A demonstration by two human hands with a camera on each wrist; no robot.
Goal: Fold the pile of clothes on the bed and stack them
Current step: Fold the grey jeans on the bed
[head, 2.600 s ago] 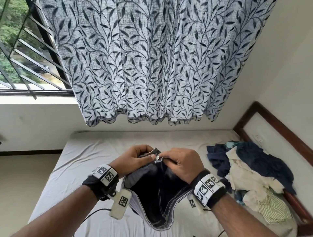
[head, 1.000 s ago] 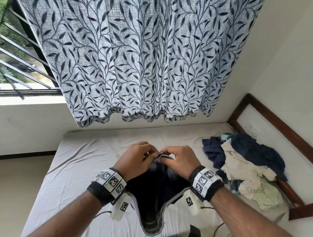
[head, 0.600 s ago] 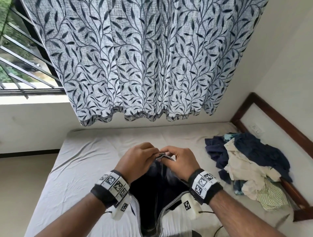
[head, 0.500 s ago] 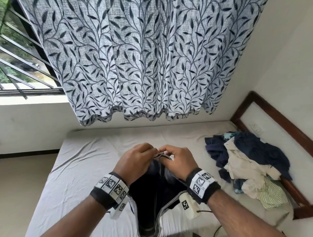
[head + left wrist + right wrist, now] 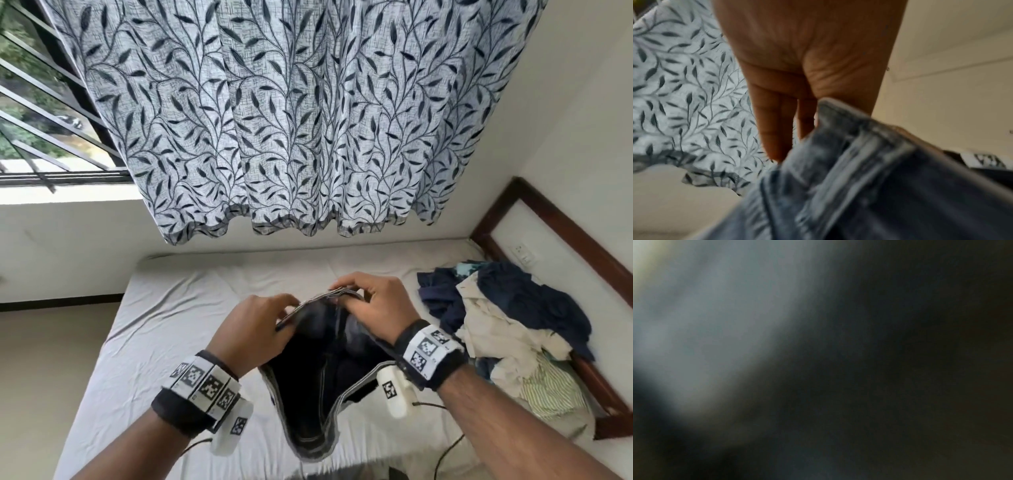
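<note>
I hold a pair of dark blue jeans [image 5: 318, 373] up over the bed [image 5: 171, 329]; the legs hang down toward me. My left hand [image 5: 263, 318] grips the waistband on its left side. My right hand [image 5: 370, 301] pinches the waistband at its top right. In the left wrist view the denim waistband [image 5: 855, 146] lies across my left hand [image 5: 797, 105], whose fingers reach behind it. The right wrist view is dark and blurred. A pile of unfolded clothes [image 5: 507, 329], navy, cream and green-striped, lies at the bed's right side.
A leaf-patterned curtain [image 5: 291, 120] hangs over the far edge of the bed. A wooden headboard frame [image 5: 565, 240] runs along the right wall. The barred window [image 5: 44, 113] is at the left. Bare grey sheet spreads left of the jeans.
My hands have drawn apart along the waistband, spreading it wider. The left hand slid left and down, the right hand stayed near the top.
</note>
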